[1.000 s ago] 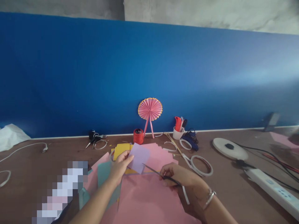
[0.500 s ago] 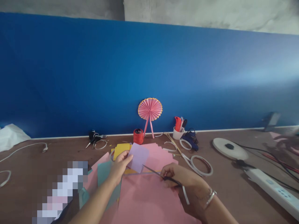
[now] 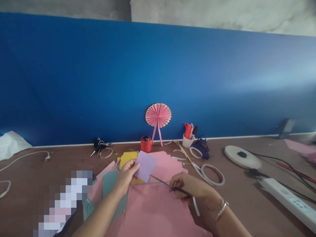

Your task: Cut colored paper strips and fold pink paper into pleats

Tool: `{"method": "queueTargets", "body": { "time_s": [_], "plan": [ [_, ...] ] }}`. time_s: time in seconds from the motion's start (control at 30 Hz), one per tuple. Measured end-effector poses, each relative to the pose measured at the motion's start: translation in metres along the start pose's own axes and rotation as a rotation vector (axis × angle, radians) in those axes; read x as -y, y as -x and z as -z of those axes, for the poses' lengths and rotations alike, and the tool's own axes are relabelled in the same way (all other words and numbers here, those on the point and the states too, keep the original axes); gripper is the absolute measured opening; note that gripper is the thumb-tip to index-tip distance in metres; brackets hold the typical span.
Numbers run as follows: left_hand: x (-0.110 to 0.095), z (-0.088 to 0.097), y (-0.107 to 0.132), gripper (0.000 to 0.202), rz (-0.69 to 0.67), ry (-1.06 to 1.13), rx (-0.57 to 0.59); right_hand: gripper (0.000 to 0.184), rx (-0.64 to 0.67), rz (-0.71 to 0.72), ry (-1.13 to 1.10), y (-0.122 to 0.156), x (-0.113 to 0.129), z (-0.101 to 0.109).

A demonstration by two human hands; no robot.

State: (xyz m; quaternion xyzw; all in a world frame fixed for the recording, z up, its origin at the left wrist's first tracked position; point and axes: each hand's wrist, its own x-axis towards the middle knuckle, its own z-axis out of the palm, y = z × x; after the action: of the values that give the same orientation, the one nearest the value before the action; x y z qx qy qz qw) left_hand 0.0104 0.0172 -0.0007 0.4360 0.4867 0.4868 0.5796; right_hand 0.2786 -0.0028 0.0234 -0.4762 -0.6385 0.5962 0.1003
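A small sheet of lilac paper (image 3: 146,166) is pinched at its left edge between the thumb and fingers of my left hand (image 3: 127,174). My right hand (image 3: 184,187) is closed round the dark handles of a pair of scissors (image 3: 161,182). Their blades point left, with the tips by the lower right edge of the lilac paper. A narrow white strip (image 3: 196,206) hangs below the scissor handles. Under both hands lie large pink sheets of paper (image 3: 158,210), with teal paper (image 3: 110,184) to the left and yellow paper (image 3: 129,157) behind my left hand.
A pleated pink paper fan (image 3: 158,116) leans on the blue partition (image 3: 158,65), beside a red roll (image 3: 145,144). Along the back are keys (image 3: 98,144) and a pen cup (image 3: 188,141). A white disc (image 3: 242,157) and a power strip (image 3: 288,199) lie right.
Both hands, the lilac paper and the scissors hold almost the same position. At the far right edge, the dark blurred shape over the pink paper has gone.
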Motion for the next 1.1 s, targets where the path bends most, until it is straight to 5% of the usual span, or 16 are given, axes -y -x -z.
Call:
{"method": "queueTargets", "body": {
  "time_s": [1.1],
  "plan": [
    [0.0055,-0.0057,0.0013,0.038,-0.003,0.031,-0.023,0.022,-0.010,-0.011,-0.027,0.0001,0.0076,-0.0055]
  ]
}}
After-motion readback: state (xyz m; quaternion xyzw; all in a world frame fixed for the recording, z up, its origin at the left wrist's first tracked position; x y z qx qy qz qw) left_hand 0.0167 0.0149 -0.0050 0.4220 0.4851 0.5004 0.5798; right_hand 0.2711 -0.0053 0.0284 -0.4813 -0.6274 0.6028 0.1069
